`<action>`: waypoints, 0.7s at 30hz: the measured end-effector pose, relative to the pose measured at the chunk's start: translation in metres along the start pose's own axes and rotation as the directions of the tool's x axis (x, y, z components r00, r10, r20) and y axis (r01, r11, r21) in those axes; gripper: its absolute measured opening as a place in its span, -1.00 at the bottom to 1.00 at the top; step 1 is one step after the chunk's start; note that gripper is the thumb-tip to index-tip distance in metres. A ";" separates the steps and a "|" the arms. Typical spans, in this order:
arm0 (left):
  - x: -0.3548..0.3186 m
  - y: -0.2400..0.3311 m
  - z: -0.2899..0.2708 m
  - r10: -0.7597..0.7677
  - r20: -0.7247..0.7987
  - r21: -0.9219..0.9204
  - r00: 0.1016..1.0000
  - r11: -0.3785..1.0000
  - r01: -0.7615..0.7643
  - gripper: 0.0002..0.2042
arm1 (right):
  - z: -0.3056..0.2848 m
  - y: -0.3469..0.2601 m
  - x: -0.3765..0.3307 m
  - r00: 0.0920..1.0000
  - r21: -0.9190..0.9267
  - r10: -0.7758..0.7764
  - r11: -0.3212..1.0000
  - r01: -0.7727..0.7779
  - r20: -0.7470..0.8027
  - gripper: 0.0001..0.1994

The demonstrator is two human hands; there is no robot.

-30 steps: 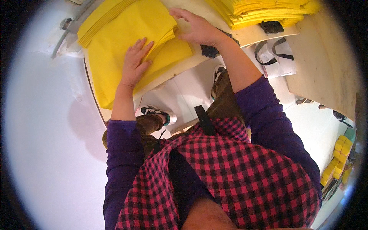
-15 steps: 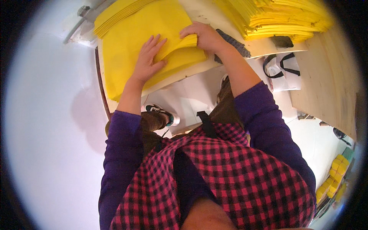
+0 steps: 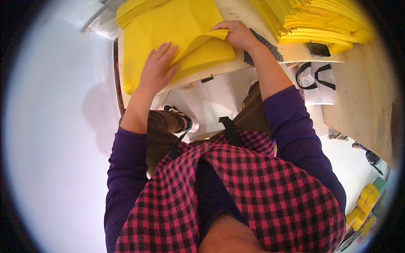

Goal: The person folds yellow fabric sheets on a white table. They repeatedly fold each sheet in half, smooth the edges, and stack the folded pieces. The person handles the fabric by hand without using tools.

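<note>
1. Right hand (image 3: 239, 35): closed on the right edge of the yellow cloth (image 3: 181, 25), fingers curled over it. A second ago it was at that corner with fingers extended and no clear grip; now it's pinched and raised.
2. Left hand (image 3: 158, 69): open, palm down, fingers lying on the cloth near its front edge. Not gripping. Much the same pose through the last second.
3. Net effect: a curved hollow has opened between the lifted layers and the lower yellow layer (image 3: 219, 58). Reads to me as top layers separated at one side, left hand acting as hold-down. Layer count in the grip: can't tell.
4. Arms: both reach forward, left forearm slanting rightward, right one leftward. Purple sleeves end short of the wrists.
5. Cloth is on the counter (image 3: 240, 10), left part, with a folded yellow bundle (image 3: 139, 12) on its far side.
6. Right of the right hand: dark grey pad (image 3: 265, 44), just beside it. Beyond that, a tall yellow stack (image 3: 320, 25), nothing touching it.
</note>
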State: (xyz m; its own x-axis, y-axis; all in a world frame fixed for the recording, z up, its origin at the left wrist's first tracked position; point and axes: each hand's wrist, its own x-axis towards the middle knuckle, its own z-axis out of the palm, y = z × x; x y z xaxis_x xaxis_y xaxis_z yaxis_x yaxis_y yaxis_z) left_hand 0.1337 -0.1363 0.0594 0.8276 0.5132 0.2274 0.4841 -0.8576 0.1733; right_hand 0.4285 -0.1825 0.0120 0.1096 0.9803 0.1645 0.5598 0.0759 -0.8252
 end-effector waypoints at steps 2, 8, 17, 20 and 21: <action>0.007 0.001 0.007 0.050 -0.051 -0.069 0.997 0.996 -0.054 -0.50 | -0.001 0.002 0.000 1.000 -0.003 0.001 1.000 -0.001 0.003 -0.56; 0.018 -0.003 0.014 0.013 0.085 -0.175 0.996 0.985 0.002 -0.49 | 0.000 0.013 0.004 0.999 -0.049 -0.046 0.998 0.046 -0.014 -0.61; -0.014 -0.034 0.004 -0.003 0.068 0.020 0.998 1.000 0.002 -0.40 | -0.010 -0.005 -0.005 0.997 -0.082 0.015 0.997 -0.008 0.081 -0.53; -0.048 -0.059 -0.012 -0.095 0.029 0.063 0.995 0.994 0.093 -0.37 | -0.006 0.000 -0.005 0.999 0.017 0.031 0.999 -0.031 0.039 -0.60; -0.059 -0.068 -0.017 -0.145 0.021 0.071 0.989 0.987 0.144 -0.36 | -0.005 0.003 -0.004 0.999 0.038 0.004 0.999 -0.005 0.035 -0.60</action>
State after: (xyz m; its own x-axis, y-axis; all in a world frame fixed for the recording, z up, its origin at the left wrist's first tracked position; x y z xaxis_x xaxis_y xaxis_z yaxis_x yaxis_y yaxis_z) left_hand 0.0473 -0.1081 0.0501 0.7541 0.6316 0.1800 0.6170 -0.7752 0.1355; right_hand 0.4340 -0.1868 0.0115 0.0832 0.9863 0.1424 0.5279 0.0776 -0.8458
